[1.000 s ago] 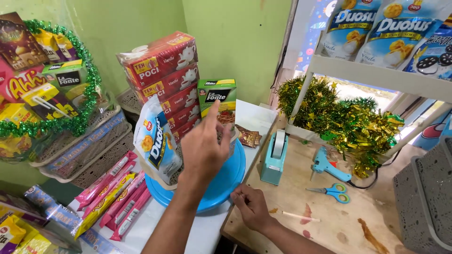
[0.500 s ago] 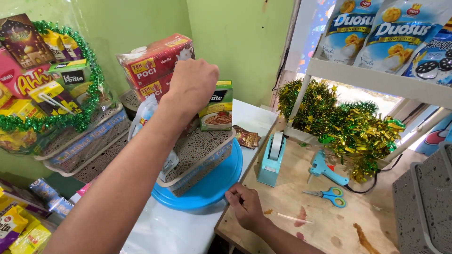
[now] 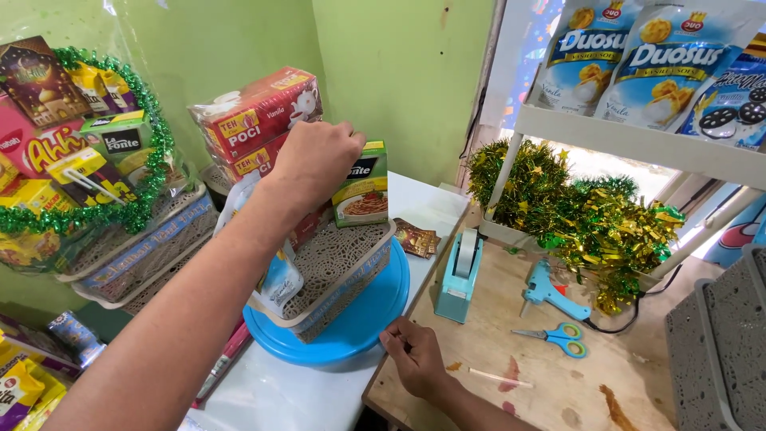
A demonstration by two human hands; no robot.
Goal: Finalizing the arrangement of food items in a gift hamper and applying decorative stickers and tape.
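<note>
Change since earlier: the left hand [image 3: 319, 160] has gone from the pouch at the basket's near side a second ago up to the stacked red boxes [image 3: 259, 120]; half a second ago it was already up there, and now it sits a little lower and closer to the green box [image 3: 363, 185]. The right hand [image 3: 415, 359] has stayed at the tabletop edge.
Basket: the grey lace-pattern basket [image 3: 339, 267] stands tilted on the round blue tray [image 3: 375, 311], which lies on the white tabletop [image 3: 287, 395].
Boxes relative to the grip: the red boxes are stacked at the basket's far left end, directly under and behind the left hand; the green box stands upright just to the right of the knuckles.
Left grip: fingers curled downward over the top corner of the red stack (the fingertips are hidden behind the hand, so I cannot tell whether they pinch anything or only touch).
Pouch: a white and blue pouch [image 3: 281, 279] leans in the basket's near left corner, below the left forearm and apart from the hand.
Right grip: loosely closed, knuckles up, resting where the white tabletop meets the wooden tabletop [image 3: 638, 375], just beside the tray's rim; whether it holds anything cannot be told.
Nearby: a teal tape dispenser [image 3: 460, 275] stands right of the tray; a blue glue gun [image 3: 550, 291] and scissors [image 3: 554, 337] lie farther right, in front of green and gold tinsel [image 3: 590, 215].
</note>
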